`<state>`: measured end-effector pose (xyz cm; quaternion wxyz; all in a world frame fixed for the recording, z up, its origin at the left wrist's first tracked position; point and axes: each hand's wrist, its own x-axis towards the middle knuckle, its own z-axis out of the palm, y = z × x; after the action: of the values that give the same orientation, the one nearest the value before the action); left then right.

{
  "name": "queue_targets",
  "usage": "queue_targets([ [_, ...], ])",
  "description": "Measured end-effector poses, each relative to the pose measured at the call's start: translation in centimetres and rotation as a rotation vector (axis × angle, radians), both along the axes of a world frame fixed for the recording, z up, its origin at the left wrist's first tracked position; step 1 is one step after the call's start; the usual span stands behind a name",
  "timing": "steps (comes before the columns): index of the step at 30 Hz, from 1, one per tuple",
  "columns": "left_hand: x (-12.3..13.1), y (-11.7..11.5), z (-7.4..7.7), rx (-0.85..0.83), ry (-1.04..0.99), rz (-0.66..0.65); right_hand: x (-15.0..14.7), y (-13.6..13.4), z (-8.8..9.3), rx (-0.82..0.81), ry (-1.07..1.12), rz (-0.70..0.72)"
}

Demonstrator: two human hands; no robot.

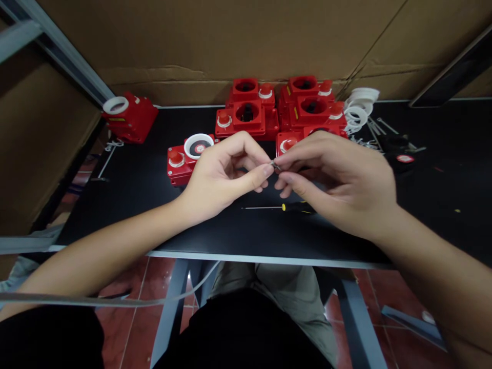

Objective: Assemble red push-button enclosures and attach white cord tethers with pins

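Both hands meet above the black tabletop, fingertip to fingertip. A tiny metal part [274, 164], too small to name for certain, is pinched between them. My left hand [230, 171] is closed, thumb and forefinger at its left side. My right hand [338, 177] is closed too, its thumb and forefinger at the right side. Below them lies a screwdriver [284, 207] with a yellow and black handle, partly hidden by my right hand. Behind my left hand stands a red box [179, 177] with a red button and a white ring around a dark disc.
Several red boxes [246, 115] are grouped at the back against the cardboard wall [230, 46]. White rings [357, 110], loose metal pieces [378, 128] and black parts [400, 148] lie right of them. Another red box [134, 120] stands far left. A pale cable [154, 302] crosses below the table edge.
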<state>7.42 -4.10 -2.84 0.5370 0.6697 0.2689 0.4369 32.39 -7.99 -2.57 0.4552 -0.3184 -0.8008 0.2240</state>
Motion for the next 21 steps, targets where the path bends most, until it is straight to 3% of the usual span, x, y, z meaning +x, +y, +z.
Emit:
queue_targets([
  [11, -0.32, -0.03, 0.29, 0.098, 0.053, 0.08, 0.61, 0.09, 0.26, 0.017, -0.052, -0.017],
  [21, -0.3, 0.04, -0.08, 0.097, 0.077, 0.043, 0.07, 0.35, 0.1, -0.022, -0.033, -0.01],
])
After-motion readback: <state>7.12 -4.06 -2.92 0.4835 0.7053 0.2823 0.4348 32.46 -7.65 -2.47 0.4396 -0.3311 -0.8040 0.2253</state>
